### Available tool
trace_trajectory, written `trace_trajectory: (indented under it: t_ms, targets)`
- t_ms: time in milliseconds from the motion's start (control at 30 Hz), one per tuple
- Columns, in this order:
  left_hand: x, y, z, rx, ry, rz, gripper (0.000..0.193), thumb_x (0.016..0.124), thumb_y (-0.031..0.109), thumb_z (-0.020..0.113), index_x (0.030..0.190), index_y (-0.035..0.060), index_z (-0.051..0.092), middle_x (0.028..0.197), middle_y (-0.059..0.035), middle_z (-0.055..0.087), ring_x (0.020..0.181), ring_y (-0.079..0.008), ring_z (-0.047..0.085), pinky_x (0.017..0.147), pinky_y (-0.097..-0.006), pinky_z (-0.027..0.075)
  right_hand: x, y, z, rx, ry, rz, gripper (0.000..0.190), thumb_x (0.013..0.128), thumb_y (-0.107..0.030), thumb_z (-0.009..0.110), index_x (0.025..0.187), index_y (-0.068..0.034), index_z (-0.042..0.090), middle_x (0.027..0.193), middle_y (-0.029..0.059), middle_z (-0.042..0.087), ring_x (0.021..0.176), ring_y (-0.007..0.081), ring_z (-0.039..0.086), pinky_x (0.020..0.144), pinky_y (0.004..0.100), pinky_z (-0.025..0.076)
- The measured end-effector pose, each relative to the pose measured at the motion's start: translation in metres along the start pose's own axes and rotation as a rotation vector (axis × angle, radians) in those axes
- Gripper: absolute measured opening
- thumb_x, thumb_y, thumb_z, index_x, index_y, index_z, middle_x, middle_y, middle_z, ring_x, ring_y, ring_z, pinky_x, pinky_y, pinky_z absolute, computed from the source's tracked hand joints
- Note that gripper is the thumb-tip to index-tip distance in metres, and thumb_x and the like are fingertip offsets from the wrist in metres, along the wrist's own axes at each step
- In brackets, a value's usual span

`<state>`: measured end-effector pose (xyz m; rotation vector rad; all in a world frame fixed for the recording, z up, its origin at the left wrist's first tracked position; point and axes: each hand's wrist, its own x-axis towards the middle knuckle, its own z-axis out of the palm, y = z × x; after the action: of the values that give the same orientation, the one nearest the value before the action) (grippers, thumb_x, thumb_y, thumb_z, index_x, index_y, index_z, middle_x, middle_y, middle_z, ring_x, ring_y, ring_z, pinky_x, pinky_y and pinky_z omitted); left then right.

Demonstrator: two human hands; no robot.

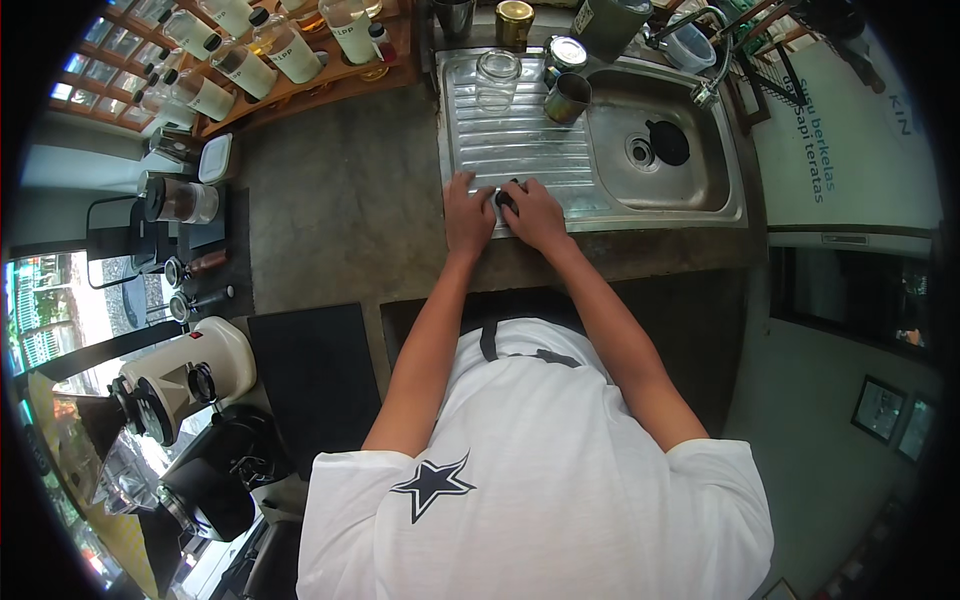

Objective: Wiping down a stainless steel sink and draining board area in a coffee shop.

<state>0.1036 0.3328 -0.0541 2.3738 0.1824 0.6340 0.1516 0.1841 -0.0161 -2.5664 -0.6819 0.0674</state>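
My left hand [470, 216] lies at the near left edge of the stainless steel drainboard [540, 169], fingers spread, holding nothing that I can see. Beside it, my right hand [538, 216] has its thumb and fingers around a small dark object [505, 199], mostly covered and too hidden to name. Farther back on the ridged steel stand a clear glass jar [497, 79] and a metal cup [568, 99]. Another jar with a metallic lid [568, 52] is behind the cup.
Right of the drainboard is the sink basin [660, 184], with a black round disc [667, 142] near its drain and a faucet [705, 94] above. Labelled bottles [289, 52] fill a wooden rack at back left. A coffee grinder [195, 360] and black mat [315, 382] lie left.
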Motion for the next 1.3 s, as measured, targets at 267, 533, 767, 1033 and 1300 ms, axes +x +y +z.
trace_trajectory:
  t_ms: [267, 533, 767, 1033, 1300]
  targets:
    - [0.000, 0.001, -0.001, 0.024, 0.007, 0.004, 0.024, 0.082, 0.002, 0.064, 0.100, 0.0082, 0.078, 0.131, -0.0180, 0.059, 0.128, -0.0411, 0.051, 0.112, -0.0483, 0.038, -0.010, 0.010, 0.000, -0.046, 0.095, -0.033, 0.036, 0.085, -0.029, 0.072, 0.120, -0.022, 0.066, 0.100, 0.0131, 0.060, 0.090, 0.0344, 0.065, 0.074, 0.0473, 0.054]
    - [-0.008, 0.010, 0.002, -0.059, -0.019, 0.106, 0.026, 0.084, 0.007, 0.065, 0.109, 0.0036, 0.072, 0.130, -0.0202, 0.059, 0.127, -0.0409, 0.052, 0.107, -0.0456, 0.043, -0.020, 0.022, -0.010, 0.240, 0.024, 0.122, 0.045, 0.089, -0.033, 0.070, 0.129, -0.015, 0.063, 0.107, 0.0170, 0.064, 0.098, 0.0378, 0.066, 0.085, 0.0464, 0.054]
    - [0.017, 0.078, 0.016, -0.359, -0.187, -0.238, 0.060, 0.091, 0.036, 0.070, 0.135, -0.0017, 0.056, 0.131, -0.0249, 0.059, 0.120, -0.0412, 0.058, 0.102, -0.0447, 0.046, -0.020, 0.052, -0.006, 1.362, 0.006, 0.330, 0.045, 0.105, -0.038, 0.053, 0.132, -0.002, 0.059, 0.115, 0.0087, 0.068, 0.109, 0.0196, 0.066, 0.093, 0.0331, 0.052]
    - [0.006, 0.075, 0.039, -0.059, -0.183, -0.118, 0.065, 0.082, 0.034, 0.078, 0.135, 0.0022, 0.057, 0.129, -0.0204, 0.058, 0.117, -0.0417, 0.058, 0.100, -0.0432, 0.048, -0.031, 0.087, -0.038, 1.107, -0.311, 0.367, 0.043, 0.110, -0.036, 0.041, 0.131, -0.004, 0.062, 0.113, 0.0060, 0.068, 0.093, 0.0157, 0.069, 0.077, 0.0308, 0.056]
    - [-0.004, 0.103, 0.056, 0.414, -0.168, -0.140, 0.058, 0.078, 0.036, 0.077, 0.130, 0.0139, 0.063, 0.123, -0.0125, 0.059, 0.107, -0.0332, 0.061, 0.085, -0.0476, 0.049, -0.028, 0.138, -0.055, 0.195, 0.106, -0.128, 0.023, 0.093, -0.024, 0.062, 0.109, -0.011, 0.071, 0.108, 0.0092, 0.066, 0.106, 0.0308, 0.063, 0.092, 0.0489, 0.047]
